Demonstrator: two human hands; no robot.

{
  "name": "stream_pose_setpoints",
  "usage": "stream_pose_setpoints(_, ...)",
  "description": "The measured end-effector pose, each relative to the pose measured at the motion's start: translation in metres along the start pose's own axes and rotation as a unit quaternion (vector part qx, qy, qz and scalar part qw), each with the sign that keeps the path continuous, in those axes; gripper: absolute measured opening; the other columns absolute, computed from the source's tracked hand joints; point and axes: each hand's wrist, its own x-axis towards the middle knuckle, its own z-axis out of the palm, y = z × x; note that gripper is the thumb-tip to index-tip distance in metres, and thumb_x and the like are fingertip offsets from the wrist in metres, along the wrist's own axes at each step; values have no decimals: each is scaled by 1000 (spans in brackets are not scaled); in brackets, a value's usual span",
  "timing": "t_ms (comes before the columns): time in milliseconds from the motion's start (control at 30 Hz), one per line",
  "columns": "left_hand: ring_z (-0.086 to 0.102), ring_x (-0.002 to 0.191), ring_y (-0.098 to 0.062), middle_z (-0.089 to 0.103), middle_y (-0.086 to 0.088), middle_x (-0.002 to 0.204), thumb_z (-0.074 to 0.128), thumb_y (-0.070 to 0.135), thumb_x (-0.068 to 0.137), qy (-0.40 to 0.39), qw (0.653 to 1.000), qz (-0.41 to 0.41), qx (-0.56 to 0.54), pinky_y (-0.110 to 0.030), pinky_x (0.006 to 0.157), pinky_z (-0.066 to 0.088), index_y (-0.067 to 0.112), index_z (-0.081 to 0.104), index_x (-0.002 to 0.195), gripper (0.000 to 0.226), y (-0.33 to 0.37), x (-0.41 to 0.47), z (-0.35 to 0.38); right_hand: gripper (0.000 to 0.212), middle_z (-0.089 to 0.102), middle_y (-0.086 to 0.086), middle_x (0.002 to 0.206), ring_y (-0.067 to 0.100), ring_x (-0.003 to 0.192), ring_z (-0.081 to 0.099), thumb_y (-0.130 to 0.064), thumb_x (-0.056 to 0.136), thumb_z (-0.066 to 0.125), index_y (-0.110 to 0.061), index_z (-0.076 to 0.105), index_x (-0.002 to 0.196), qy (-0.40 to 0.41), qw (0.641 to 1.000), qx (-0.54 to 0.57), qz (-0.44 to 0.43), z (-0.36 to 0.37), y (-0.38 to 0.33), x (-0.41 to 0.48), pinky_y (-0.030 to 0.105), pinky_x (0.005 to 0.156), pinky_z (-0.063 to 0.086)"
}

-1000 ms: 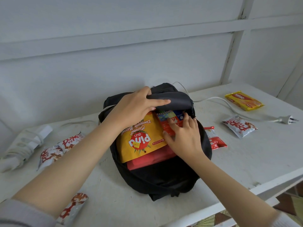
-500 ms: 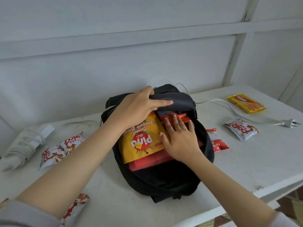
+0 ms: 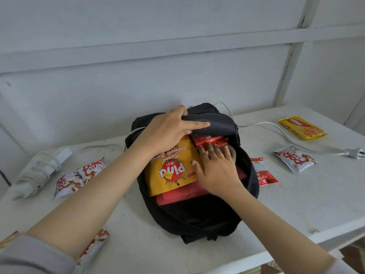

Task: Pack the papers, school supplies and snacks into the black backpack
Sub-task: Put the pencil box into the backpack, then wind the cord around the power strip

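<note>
While the black fabric backpack lies on its back on the white painted table, its long axis runs from the table's near edge toward the white wall. Its base is nearest the person and its top end points at the wall. The main compartment gapes upward.

In the head view, the left hand grips the dark upper flap at the far end of the opening. The index finger is stretched along the flap's top and the other fingers are curled under its edge. The right hand rests palm down inside the opening. Its fingers are straight and slightly apart, with the fingertips pressing on a small red packet tucked under the flap.

Beside that hand a yellow Pina biscuit packet lies lengthwise in the bag, its print upside down to the person. It sits on a flat red folder.

On the table, a red-and-white sachet lies just beside the bag's right side. A white-and-red snack pouch and a yellow wafer pack lie farther right, near a white cable with a plug. Two white-and-red pouches lie to the left, and another pouch is partly hidden under the left forearm.
</note>
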Motion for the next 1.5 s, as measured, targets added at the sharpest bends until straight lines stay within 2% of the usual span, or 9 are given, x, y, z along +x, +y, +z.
stream_pose_setpoints(333, 48, 91, -13, 51, -6, 112, 52, 21, 94, -12, 998, -54, 9, -24, 67, 37, 50, 43, 130, 47, 6, 2, 3, 95, 19, 10, 156, 25, 145, 12, -59, 72, -18, -16, 17, 150, -36, 999, 22, -33, -6, 6, 6, 44, 115, -4)
stream_pose_setpoints(467, 39, 86, -5, 51, -1, 110, 50, 23, 95, -14, 996, -88, -3, -21, 68, 32, 52, 39, 131, 47, 9, 1, 6, 91, 25, 8, 154, 24, 144, 16, -60, 76, -12, -17, 27, 146, -64, 993, 63, -83, -21, 14, -15, 43, 116, 2)
stream_pose_setpoints(533, 47, 88, -8, 54, 0, 105, 52, 24, 94, -9, 995, -102, -14, -21, 68, 36, 49, 26, 136, 56, 14, -1, 7, 77, 42, 3, 146, 21, 137, 32, -58, 85, 2, -20, 42, 138, -66, 986, 107, -108, -29, 19, -27, 41, 116, 15)
stream_pose_setpoints(633, 55, 82, -11, 62, 3, 90, 62, 28, 88, 1, 989, -144, -39, -22, 68, 42, 40, 11, 143, 76, 23, -10, 9, 50, 66, -8, 106, 11, 102, 58, -49, 92, 23, -24, 62, 110, -6, 976, 168, -141, -38, 29, -37, 41, 104, 37)
stream_pose_setpoints(733, 56, 101, -13, 65, 4, 108, 66, 34, 84, -12, 979, -199, -52, -26, 84, 44, 36, 23, 144, 74, 33, -26, 18, 37, 69, -7, 94, 12, 90, 63, -40, 90, 40, -20, 70, 98, 125, 958, 208, -156, -43, 40, -38, 38, 92, 47)
stream_pose_setpoints(867, 45, 124, -14, 55, 4, 132, 68, 30, 82, 5, 972, -227, -56, -30, 108, 30, 27, 45, 137, 60, 50, -51, 35, 36, 61, 3, 123, 23, 116, 54, -31, 84, 59, -20, 63, 118, 189, 954, 185, -141, -46, 53, -23, 39, 100, 38)
stream_pose_setpoints(1067, 32, 136, -18, 45, 1, 142, 63, 31, 87, 47, 945, -324, -6, -22, 109, 6, 32, 39, 139, 58, 75, -84, 42, 54, 57, 9, 131, 30, 126, 48, -30, 77, 73, -23, 57, 127, 108, 974, 89, -179, -34, 64, 4, 57, 110, 21)
stream_pose_setpoints(1333, 40, 127, -2, 53, 11, 131, 63, 23, 87, 103, 918, -366, -115, -19, 108, 26, 29, 56, 127, 41, 84, -99, 42, 40, 66, 6, 101, 30, 100, 60, -23, 69, 73, -17, 68, 108, 113, 974, 71, -185, -38, 58, 11, 61, 107, 19)
stream_pose_setpoints(1500, 61, 95, 7, 66, 23, 98, 62, 9, 87, 245, 848, -407, -235, -8, 81, 45, 29, 67, 104, 27, 88, -102, 19, 26, 63, 2, 89, 26, 87, 58, -25, 76, 56, -21, 66, 99, 27, 985, -20, -171, -69, 41, 26, 59, 108, 15)
